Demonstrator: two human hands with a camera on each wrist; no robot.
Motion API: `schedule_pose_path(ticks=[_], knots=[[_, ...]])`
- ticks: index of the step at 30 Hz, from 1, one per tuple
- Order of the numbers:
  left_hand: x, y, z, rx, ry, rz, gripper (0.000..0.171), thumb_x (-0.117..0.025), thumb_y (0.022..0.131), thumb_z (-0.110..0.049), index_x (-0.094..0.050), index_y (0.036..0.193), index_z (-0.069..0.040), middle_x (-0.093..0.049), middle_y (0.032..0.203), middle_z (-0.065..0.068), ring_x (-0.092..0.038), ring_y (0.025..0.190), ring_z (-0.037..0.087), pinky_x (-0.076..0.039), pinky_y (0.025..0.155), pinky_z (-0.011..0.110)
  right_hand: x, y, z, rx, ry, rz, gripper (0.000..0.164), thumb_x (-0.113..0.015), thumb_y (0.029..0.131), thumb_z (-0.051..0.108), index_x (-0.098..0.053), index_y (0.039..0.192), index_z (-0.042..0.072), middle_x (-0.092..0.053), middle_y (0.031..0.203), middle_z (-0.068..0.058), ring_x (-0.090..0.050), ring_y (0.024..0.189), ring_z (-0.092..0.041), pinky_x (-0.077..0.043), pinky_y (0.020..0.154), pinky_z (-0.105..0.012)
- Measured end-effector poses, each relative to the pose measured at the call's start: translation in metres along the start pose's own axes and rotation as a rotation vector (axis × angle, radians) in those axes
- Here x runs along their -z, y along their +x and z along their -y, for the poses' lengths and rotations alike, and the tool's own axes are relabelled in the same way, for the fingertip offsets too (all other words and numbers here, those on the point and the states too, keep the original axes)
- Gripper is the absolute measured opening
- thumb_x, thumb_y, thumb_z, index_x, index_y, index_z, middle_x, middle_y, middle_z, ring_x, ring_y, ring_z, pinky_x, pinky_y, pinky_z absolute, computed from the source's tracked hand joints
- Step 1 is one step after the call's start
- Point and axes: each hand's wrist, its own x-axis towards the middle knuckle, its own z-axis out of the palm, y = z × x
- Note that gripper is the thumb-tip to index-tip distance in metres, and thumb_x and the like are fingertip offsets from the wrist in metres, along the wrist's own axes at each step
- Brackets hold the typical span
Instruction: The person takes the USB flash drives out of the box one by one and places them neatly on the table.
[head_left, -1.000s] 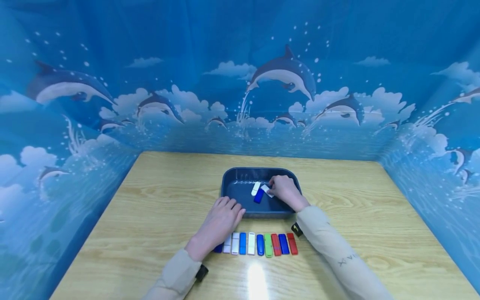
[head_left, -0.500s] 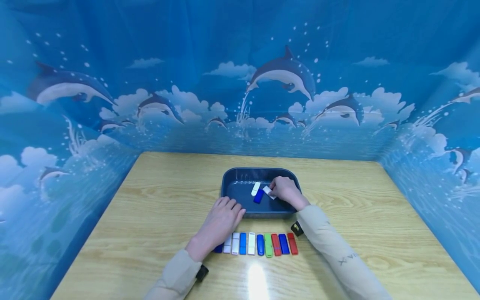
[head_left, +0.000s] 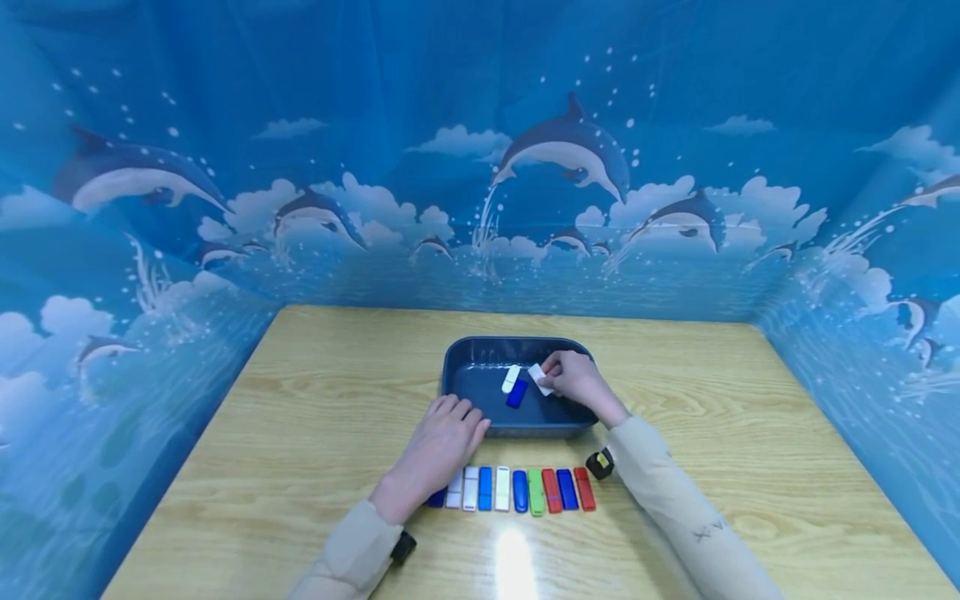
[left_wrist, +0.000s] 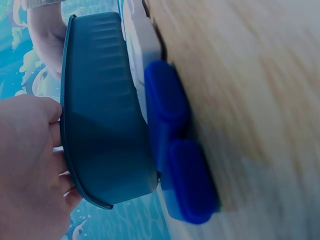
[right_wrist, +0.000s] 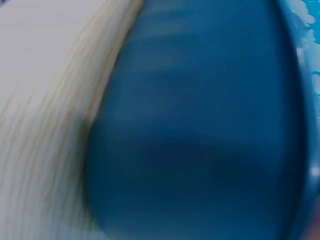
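Note:
A dark blue tray [head_left: 480,431] stands on the table. In it lie a white USB flash drive [head_left: 512,378] and a dark blue one [head_left: 517,393]. My right hand [head_left: 577,379] reaches over the tray's right side and pinches another white USB flash drive [head_left: 539,379] between thumb and fingers, just right of those two. My left hand [head_left: 438,437] holds the near left rim of the tray, its fingers hooked over the edge in the left wrist view. The right wrist view is blurred and mostly filled by the tray's outer wall [right_wrist: 200,125].
A row of several flash drives, among them a green one [head_left: 536,492] and a red one [head_left: 584,489], lies in front of the tray. My left forearm partly covers the row's left end, where dark blue drives [left_wrist: 167,95] sit. A dolphin-print curtain [head_left: 375,167] surrounds the wooden table [head_left: 337,350].
My right hand has shifted slightly right, drawing the pinched white flash drive away from the other two. The left hand has stayed on the rim.

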Motion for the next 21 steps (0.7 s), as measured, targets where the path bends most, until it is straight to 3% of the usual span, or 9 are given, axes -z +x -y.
schedule_pose_path(ticks=[7, 21], knots=[[0.000, -0.001, 0.000, 0.005, 0.000, 0.007, 0.040, -0.033, 0.099, -0.039, -0.064, 0.107, -0.016, -0.062, 0.103, -0.001, -0.052, 0.101, 0.018, -0.036, 0.102, 0.040, 0.007, -0.015, 0.001, 0.020, 0.257, -0.017, 0.023, -0.064, 0.085, 0.006, -0.057, 0.104, -0.004, -0.063, 0.091, -0.016, -0.063, 0.067, -0.018, -0.056, 0.067, -0.037], [-0.001, 0.000, 0.000, -0.003, 0.010, -0.026, 0.036, -0.038, 0.098, -0.037, -0.066, 0.104, -0.015, -0.063, 0.101, 0.000, -0.052, 0.098, 0.018, -0.037, 0.100, 0.039, 0.020, -0.061, -0.008, 0.037, 0.452, -0.027, 0.033, -0.064, 0.086, 0.013, -0.051, 0.114, 0.000, -0.056, 0.097, -0.014, -0.060, 0.077, -0.019, -0.053, 0.077, -0.046]])
